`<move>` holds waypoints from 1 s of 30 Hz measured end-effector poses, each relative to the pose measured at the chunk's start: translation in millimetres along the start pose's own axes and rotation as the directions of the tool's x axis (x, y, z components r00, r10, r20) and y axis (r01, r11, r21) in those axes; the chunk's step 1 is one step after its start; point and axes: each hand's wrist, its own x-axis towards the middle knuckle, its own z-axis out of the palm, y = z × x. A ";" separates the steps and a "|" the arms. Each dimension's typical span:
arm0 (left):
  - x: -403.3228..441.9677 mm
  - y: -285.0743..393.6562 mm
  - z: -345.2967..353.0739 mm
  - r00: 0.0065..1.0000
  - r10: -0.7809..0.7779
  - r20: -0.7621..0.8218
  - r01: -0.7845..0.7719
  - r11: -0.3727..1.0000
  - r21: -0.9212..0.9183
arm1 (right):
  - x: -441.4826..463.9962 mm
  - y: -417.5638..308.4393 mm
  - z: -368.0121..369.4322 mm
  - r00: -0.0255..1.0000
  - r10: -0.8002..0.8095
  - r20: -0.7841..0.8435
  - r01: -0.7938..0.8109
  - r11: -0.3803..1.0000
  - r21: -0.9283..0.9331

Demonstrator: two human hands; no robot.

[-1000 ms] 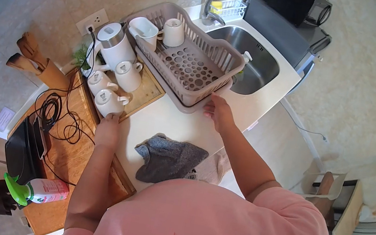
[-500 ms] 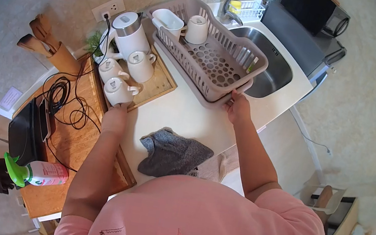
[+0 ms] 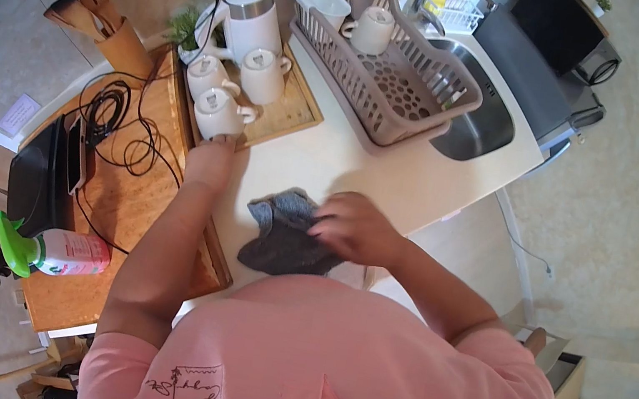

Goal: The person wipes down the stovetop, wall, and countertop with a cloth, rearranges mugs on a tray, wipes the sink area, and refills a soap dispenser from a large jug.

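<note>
My left hand [image 3: 212, 162] is at the front edge of the wooden tray [image 3: 291, 114], right by the nearest white mug [image 3: 218, 115]; its fingertips are hidden. Two more upside-down mugs [image 3: 262, 77] and a white kettle [image 3: 252, 23] stand on that tray. Over the right part of the dark grey cloth [image 3: 288, 236] is my right hand [image 3: 352, 229], its fingers curled and slightly blurred; whether they grip the cloth is unclear. A taupe dish rack [image 3: 387, 97] behind holds a white mug [image 3: 372, 31] and a white container [image 3: 323, 2].
Beside the rack lies a steel sink [image 3: 476, 124] with a faucet. On the wooden surface [image 3: 130, 193] at the left are coiled black cables, a dark case and a spray bottle [image 3: 69, 253]. Wooden utensils [image 3: 125, 49] stand in a holder.
My right hand has let go of the dish rack's near corner and moved down to the grey cloth. My left hand has stayed beside the nearest mug. The view has shifted.
</note>
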 end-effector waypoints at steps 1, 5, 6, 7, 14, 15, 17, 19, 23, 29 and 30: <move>-0.8 0.9 -0.1 1.000 0.013 -0.006 -0.013 1.000 0.022 | 12.4 -6.7 11.6 0.994 -0.063 0.086 0.060 0.998 0.035; 4.2 0.5 4.6 1.000 0.013 -0.008 -0.013 0.999 0.035 | 42.8 -14.8 36.2 0.872 -0.128 0.473 0.149 0.989 -0.007; 2.0 1.6 -0.1 1.000 0.007 -0.009 -0.006 0.999 0.046 | 41.9 -14.1 38.7 0.870 -0.127 0.477 0.149 0.989 -0.008; -0.3 2.5 -3.6 1.000 0.000 -0.009 0.000 0.998 0.058 | 40.4 -12.9 42.5 0.839 -0.118 0.532 0.162 0.986 -0.037; -8.4 -1.8 -6.9 0.987 -0.034 -0.156 0.031 0.999 -0.021 | 29.5 -3.4 95.2 0.849 -0.151 0.506 0.185 0.983 -0.017; -9.7 -3.6 -7.3 0.977 -0.039 -0.208 0.033 0.999 -0.033 | 39.2 -2.1 104.4 0.851 -0.142 0.506 0.178 0.984 -0.023; -11.5 -4.9 -10.2 0.964 -0.037 -0.263 0.026 0.999 -0.046 | 66.6 0.2 125.0 0.930 -0.087 0.356 0.113 0.992 -0.054; -14.2 -5.1 -12.6 0.937 -0.088 -0.337 0.029 0.984 -0.176 | 107.2 4.0 128.1 0.893 0.011 0.449 0.065 0.986 -0.154; -14.9 -7.8 -10.6 0.897 -0.098 -0.432 0.015 0.981 -0.191 | 161.6 37.5 147.4 0.868 0.185 0.461 -0.044 0.953 -0.299; -12.0 -6.1 -12.6 0.857 -0.209 -0.472 0.071 0.953 -0.294 | 223.0 50.0 116.8 0.895 0.220 0.388 -0.172 0.973 -0.154; -11.4 -6.3 -11.5 0.859 -0.200 -0.471 0.061 0.954 -0.295 | 227.8 62.8 126.1 0.894 0.230 0.385 -0.183 0.971 -0.156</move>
